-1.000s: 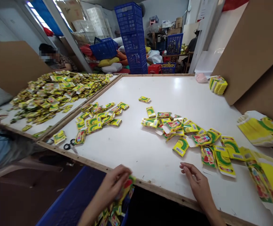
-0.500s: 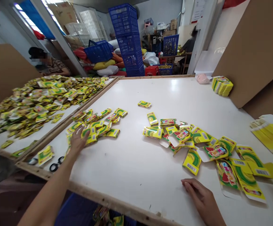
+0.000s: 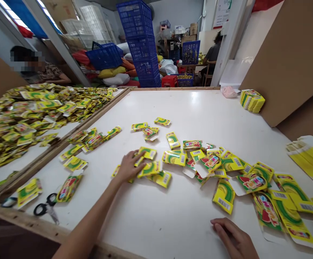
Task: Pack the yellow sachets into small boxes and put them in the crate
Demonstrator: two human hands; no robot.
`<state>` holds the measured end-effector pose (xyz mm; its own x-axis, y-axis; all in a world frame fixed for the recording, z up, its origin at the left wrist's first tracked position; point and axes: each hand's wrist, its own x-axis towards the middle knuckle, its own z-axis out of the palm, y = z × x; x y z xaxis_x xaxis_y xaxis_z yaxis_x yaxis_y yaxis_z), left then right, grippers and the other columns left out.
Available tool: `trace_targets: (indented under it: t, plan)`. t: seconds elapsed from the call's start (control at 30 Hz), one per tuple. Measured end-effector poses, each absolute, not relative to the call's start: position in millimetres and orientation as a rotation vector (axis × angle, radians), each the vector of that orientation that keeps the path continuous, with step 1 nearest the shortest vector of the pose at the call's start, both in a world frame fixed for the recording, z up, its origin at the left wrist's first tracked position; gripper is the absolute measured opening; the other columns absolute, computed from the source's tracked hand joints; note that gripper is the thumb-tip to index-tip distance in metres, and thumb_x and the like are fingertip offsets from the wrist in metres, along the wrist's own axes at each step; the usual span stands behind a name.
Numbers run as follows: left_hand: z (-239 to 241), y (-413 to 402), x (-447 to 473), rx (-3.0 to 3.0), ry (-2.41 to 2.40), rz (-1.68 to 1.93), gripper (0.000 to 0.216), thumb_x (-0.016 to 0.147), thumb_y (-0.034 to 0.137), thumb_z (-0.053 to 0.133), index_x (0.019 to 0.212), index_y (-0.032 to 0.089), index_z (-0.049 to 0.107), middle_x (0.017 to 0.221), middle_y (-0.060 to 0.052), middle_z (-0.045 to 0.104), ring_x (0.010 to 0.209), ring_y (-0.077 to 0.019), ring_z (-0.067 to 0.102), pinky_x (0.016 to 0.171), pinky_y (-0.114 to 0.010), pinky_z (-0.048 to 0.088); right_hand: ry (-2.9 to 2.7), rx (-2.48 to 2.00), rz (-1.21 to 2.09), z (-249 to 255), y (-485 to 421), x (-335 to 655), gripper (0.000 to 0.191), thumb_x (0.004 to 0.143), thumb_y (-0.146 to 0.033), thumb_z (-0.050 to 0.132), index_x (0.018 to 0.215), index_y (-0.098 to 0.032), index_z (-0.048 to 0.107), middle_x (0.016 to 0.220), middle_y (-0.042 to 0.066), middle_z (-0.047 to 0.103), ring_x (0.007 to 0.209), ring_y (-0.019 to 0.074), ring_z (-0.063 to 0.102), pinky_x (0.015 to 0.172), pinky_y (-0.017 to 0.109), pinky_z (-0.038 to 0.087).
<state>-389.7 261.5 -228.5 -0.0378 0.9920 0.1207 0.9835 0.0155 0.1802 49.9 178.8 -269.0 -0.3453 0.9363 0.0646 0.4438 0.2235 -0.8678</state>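
My left hand (image 3: 129, 166) lies with spread fingers over several small yellow-and-green cardboard boxes (image 3: 160, 178) on the white table. They look flat and are printed with bananas and barcodes. My right hand (image 3: 233, 235) rests near the front edge, its fingers curled together and nothing visible in them. Just beyond it, a yellow box (image 3: 223, 196) lies at the near side of a loose heap of boxes (image 3: 211, 162), some with open white flaps. Farther left, another group of boxes (image 3: 94, 140) sits near the wooden divider.
Black-handled scissors (image 3: 47, 208) lie at the near left, beside a box (image 3: 68, 187). Past the wooden divider (image 3: 91, 120) is a large pile of boxes (image 3: 37, 111), with a person behind. Stacked boxes (image 3: 252, 100) stand far right; flat yellow cartons (image 3: 307, 162) lie nearer. Blue crates (image 3: 141, 46) tower behind.
My left hand has moved right, sweeping several boxes from the left group toward the middle heap. A few boxes now lie spread out behind it. My right hand stays almost in place.
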Motion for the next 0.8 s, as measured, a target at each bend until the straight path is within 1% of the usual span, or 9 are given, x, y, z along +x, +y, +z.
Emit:
trace_targets:
  t: [0.17,0.23,0.33,0.37,0.43,0.53,0.63,0.7,0.8]
  plan:
    - [-234.5,235.6,-282.2,2.242,1.921,0.528,0.06,0.078,0.055,0.057,0.132,0.032,0.048,0.145,-0.01,0.035,0.133,-0.0361,0.029,0.106,-0.058,0.021,-1.841,-1.277,1.037,-268.4,178.2,51.2,0.026,0.088,-0.039,0.051,0.092,-0.022,0.07,0.085,0.005,0.072,0.076,0.018,0.069,0.068,0.02,0.056]
    - [-230.1,238.1,-267.2,2.176,1.878,0.68,0.05,0.08,0.051,0.056,0.124,0.028,0.055,0.137,-0.01,0.044,0.126,-0.0325,0.039,0.105,-0.053,0.028,-1.8,-1.282,1.028,-267.9,178.6,52.1,0.027,0.088,-0.04,0.05,0.091,-0.021,0.07,0.087,0.006,0.072,0.077,0.0189,0.069,0.068,0.021,0.056]
    - [-213.3,273.0,-278.7,2.014,1.998,1.032,0.032,0.086,0.044,0.05,0.106,0.022,0.062,0.114,-0.009,0.057,0.111,-0.0254,0.052,0.098,-0.042,0.04,-1.739,-1.293,1.015,-267.0,179.8,52.4,0.028,0.089,-0.04,0.049,0.089,-0.021,0.069,0.088,0.007,0.072,0.078,0.0199,0.069,0.068,0.022,0.056]
    - [-206.9,292.0,-289.4,1.963,2.076,1.146,0.031,0.087,0.043,0.049,0.103,0.021,0.061,0.11,-0.009,0.058,0.109,-0.0249,0.052,0.098,-0.04,0.04,-1.726,-1.292,1.009,-266.8,180.2,52.1,0.028,0.089,-0.04,0.049,0.089,-0.021,0.069,0.088,0.007,0.071,0.078,0.0198,0.068,0.068,0.022,0.055]
    - [-197.4,334.6,-316.1,1.892,2.213,1.255,0.035,0.085,0.043,0.051,0.111,0.019,0.057,0.117,-0.011,0.055,0.118,-0.0258,0.047,0.103,-0.041,0.035,-1.717,-1.269,0.993,-266.7,181.2,51.2,0.026,0.089,-0.039,0.049,0.089,-0.021,0.069,0.086,0.008,0.071,0.078,0.0197,0.068,0.068,0.022,0.055]
    - [-197.5,389.5,-353.5,1.693,2.379,1.059,0.054,0.079,0.05,0.057,0.123,0.019,0.052,0.138,-0.014,0.04,0.135,-0.0335,0.026,0.108,-0.05,0.023,-1.73,-1.222,0.985,-267.6,182.7,49.2,0.026,0.09,-0.037,0.048,0.088,-0.02,0.068,0.083,0.008,0.069,0.078,0.0193,0.067,0.069,0.022,0.054]
    - [-213.9,414.2,-364.3,1.562,2.381,0.857,0.064,0.075,0.053,0.06,0.13,0.022,0.048,0.142,-0.014,0.036,0.135,-0.0385,0.026,0.107,-0.058,0.019,-1.72,-1.214,0.996,-268.3,184.4,46.7,0.027,0.09,-0.036,0.047,0.084,-0.02,0.067,0.081,0.007,0.069,0.075,0.0187,0.066,0.068,0.022,0.053]
    - [-227.9,412.7,-352.0,1.656,2.277,0.857,0.064,0.074,0.05,0.061,0.131,0.024,0.048,0.14,-0.012,0.038,0.131,-0.0356,0.033,0.107,-0.054,0.022,-1.706,-1.221,1.014,-267.4,184.9,44.7,0.027,0.091,-0.036,0.046,0.083,-0.02,0.067,0.079,0.006,0.069,0.074,0.018,0.066,0.067,0.021,0.052]
    - [-241.8,392.7,-315.7,1.906,1.963,0.875,0.06,0.075,0.045,0.061,0.131,0.025,0.049,0.136,-0.008,0.041,0.128,-0.028,0.039,0.107,-0.041,0.03,-1.687,-1.242,1.045,-264.1,183.7,42.4,0.026,0.091,-0.035,0.047,0.084,-0.02,0.066,0.078,0.005,0.068,0.072,0.0172,0.065,0.065,0.02,0.051]
